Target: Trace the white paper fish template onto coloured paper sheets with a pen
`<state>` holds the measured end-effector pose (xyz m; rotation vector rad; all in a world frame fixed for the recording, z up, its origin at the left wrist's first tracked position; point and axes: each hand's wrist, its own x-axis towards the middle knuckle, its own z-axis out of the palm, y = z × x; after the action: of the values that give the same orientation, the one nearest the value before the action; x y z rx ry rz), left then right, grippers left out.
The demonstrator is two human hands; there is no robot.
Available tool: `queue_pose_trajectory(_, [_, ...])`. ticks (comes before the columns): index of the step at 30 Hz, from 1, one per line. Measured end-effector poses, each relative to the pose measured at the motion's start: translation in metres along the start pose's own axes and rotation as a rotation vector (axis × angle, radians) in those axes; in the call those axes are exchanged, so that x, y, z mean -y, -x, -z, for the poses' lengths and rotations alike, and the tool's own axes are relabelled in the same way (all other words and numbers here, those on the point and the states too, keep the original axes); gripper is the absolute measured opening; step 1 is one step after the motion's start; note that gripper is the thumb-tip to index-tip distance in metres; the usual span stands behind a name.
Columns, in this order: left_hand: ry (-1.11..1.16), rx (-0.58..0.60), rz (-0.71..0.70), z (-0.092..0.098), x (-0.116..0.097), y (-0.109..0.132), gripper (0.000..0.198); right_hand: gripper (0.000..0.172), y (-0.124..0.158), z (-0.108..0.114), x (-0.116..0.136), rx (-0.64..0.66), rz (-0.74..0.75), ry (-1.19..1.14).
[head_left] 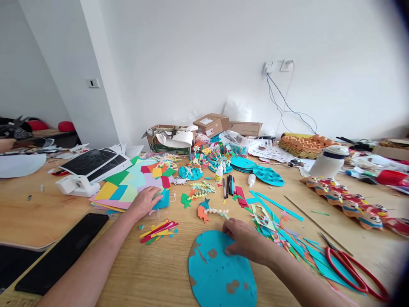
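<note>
My left hand (147,201) lies palm down on the right side of a stack of coloured paper (134,179), its fingers stretched out. My right hand (244,241) is at the upper right rim of a turquoise cardboard oval (220,273), thumb on its face and fingers at the edge. Brown patches show through the oval's colour. Just beyond it lies an orange and teal paper fish (203,211) with a pale curled strip (217,211). A green paper piece (185,200) with yellow curls is farther back. Thin paper strips (159,231) lie between my arms.
Red-handled scissors (347,266) and paper scraps (284,238) are on the right, near a thin stick (316,221). Several pens (229,187) and a glue bottle (219,174) stand mid-table. A black flat object (67,251) lies left; painted egg-carton figures (351,200) sit right.
</note>
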<state>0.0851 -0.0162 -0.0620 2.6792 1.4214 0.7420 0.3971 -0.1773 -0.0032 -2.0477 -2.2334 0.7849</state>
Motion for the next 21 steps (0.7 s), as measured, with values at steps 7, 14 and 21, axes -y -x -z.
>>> queue_pose_trajectory(7, [0.091,-0.087,0.033,0.007,-0.004,-0.002,0.04,0.032,0.004,-0.002,-0.008,-0.017,-0.043,-0.144])
queue_pose_trajectory(14, [0.27,-0.191,0.102,0.023,-0.015,-0.01,0.036,0.035,0.011,-0.009,-0.022,0.012,0.066,-0.728])
queue_pose_trajectory(21, [0.619,-0.081,0.139,0.055,-0.093,-0.009,0.043,0.029,0.023,0.0,-0.029,-0.03,0.057,-1.342])
